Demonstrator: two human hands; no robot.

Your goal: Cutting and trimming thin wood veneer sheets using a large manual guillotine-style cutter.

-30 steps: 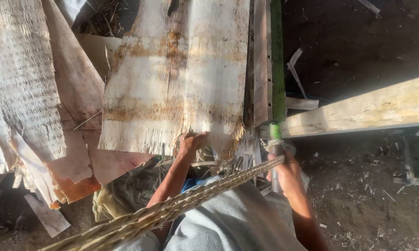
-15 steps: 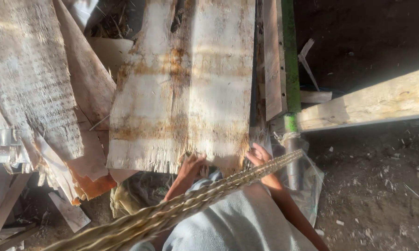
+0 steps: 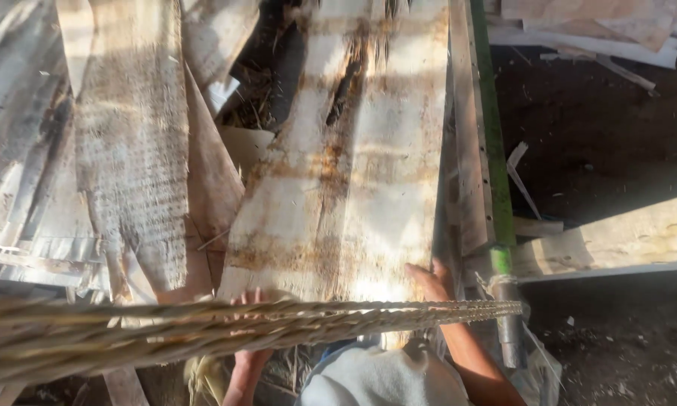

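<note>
Both my hands are at the near end of the wide fibrous sheet (image 3: 346, 188), the pale, rust-streaked strip of plant sheath that runs away from me up the middle of the view. Going left to right: a heap of similar dried sheaths (image 3: 128, 165) lies to the left, one long grey piece overlapping a tan pointed one. Then comes my left hand (image 3: 252, 301), fingers up against the sheet's frayed lower edge near its left corner; a twisted rope (image 3: 278, 323) crosses in front of it, so I cannot tell whether the fingers grip or only rest there. That rope stretches from the lower left across my lap to the post on the right. Next, my right hand (image 3: 432, 280) sits at the sheet's lower right corner, fingers curled over the edge and holding it. The sheet itself lies above and between the two hands, its far end reaching the top of the frame. Just right of it stands a narrow plank beside a green pole (image 3: 492, 143), the rope tied at the pole's base. Beyond that, a pale wooden beam (image 3: 616, 240) slants over dark soil.
</note>
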